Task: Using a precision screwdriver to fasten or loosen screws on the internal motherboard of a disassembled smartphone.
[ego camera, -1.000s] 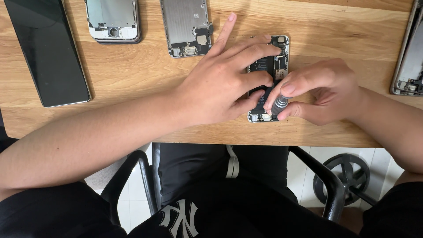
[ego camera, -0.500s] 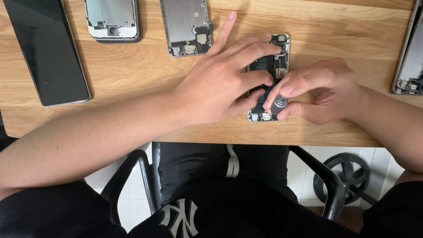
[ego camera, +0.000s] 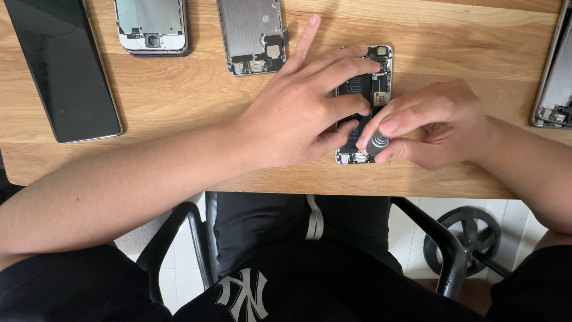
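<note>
Your left hand (ego camera: 304,116) is lying flat and spread over the opened phone (ego camera: 364,101), fingers (ego camera: 351,65) stretched across its exposed insides and pressing it down onto the wooden table (ego camera: 179,101); the hand is open, not wrapped around anything, and the index finger is pointing up and away from the rest. Far out to the left of that hand, a dark glass screen panel (ego camera: 62,65) is lying face up at a slight slant. Closer in, still left of the hand and further from you, a silver phone housing (ego camera: 152,27) with a round camera hole is sitting, and just beside your raised index finger a grey metal back plate (ego camera: 250,36) with small parts along its lower end is resting. The opened phone itself is lying directly under your left fingers, upright on the table, its bottom edge near the table's front edge. Just to the right, your right hand (ego camera: 435,125) is pinching the grey round cap of a small screwdriver (ego camera: 376,143) between thumb and fingertips, closed on it, standing it on the phone's lower end where the two hands are touching. Well out to the right of that hand, another opened phone body (ego camera: 554,77) is lying partly cut off by the edge of the view.
</note>
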